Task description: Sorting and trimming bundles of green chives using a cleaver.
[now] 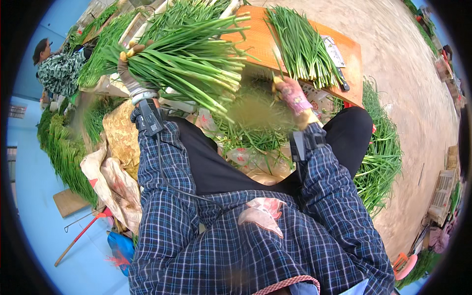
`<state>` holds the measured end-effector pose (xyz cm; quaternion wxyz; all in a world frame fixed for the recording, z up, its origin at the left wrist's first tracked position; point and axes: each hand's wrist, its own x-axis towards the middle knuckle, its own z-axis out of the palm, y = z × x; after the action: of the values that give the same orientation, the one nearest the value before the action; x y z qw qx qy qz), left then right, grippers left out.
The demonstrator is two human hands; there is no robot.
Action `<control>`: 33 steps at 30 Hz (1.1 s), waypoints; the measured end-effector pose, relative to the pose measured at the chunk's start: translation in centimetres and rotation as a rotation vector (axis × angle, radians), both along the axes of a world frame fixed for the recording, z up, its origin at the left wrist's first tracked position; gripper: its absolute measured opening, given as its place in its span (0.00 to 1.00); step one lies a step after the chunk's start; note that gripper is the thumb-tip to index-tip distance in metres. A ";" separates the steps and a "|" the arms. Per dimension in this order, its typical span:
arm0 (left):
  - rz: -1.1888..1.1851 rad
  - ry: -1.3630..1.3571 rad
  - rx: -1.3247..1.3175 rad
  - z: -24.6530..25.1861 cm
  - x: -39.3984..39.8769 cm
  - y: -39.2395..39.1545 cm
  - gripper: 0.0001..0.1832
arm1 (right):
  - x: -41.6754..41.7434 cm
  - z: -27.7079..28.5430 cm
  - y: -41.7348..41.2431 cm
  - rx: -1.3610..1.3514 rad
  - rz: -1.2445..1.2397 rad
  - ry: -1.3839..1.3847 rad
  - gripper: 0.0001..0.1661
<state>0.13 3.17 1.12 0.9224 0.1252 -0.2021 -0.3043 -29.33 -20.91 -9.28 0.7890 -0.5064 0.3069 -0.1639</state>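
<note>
My left hand (133,66), in a worn work glove, grips a large fanned bunch of garlic chives (199,70) by its leafy part, the pale cut stems pointing right. My gloved right hand (293,94) is at the near edge of an orange board (250,38); blur hides whether its fingers pinch a loose strand. A second chive bunch (300,48) lies on that board, stems towards me. Beside it rests a broad-bladed knife (335,53), its black handle near the board's right edge. Loose chive trimmings (254,129) lie below, between my knees.
More chives are heaped on the floor at right (381,155) and at left (66,155). A person (62,70) sits far left. Sacks (118,180), a red-handled tool (79,236) and a blue bag (121,249) lie at my left. Plastic crates (441,191) stand far right.
</note>
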 end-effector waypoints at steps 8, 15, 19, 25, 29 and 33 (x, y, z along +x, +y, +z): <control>0.023 -0.112 -0.052 -1.5 3.1 1.7 0.23 | 0.2 6.1 1.9 -0.697 0.148 0.452 0.40; 0.024 -0.053 -0.049 0.0 -0.5 -0.3 0.19 | 7.0 7.5 4.4 -0.732 -0.034 0.218 0.23; 0.094 -0.116 -0.030 -0.3 -0.5 -0.5 0.14 | 5.9 5.0 3.5 -0.733 -0.138 0.246 0.20; 0.220 -0.151 -0.008 0.1 -0.9 1.0 0.15 | 0.8 1.1 1.6 -0.799 -0.039 0.659 0.18; 0.168 -0.150 -0.154 -1.1 1.7 1.3 0.15 | -0.7 5.8 1.8 -0.960 0.413 0.937 0.38; 0.158 -0.179 -0.112 -0.5 0.7 0.6 0.16 | 1.7 8.2 2.8 -0.961 0.012 0.359 0.50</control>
<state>0.88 3.79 0.57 0.9274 0.1155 -0.2898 -0.2065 -27.64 -18.10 -1.09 0.4028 -0.8339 0.3244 -0.1925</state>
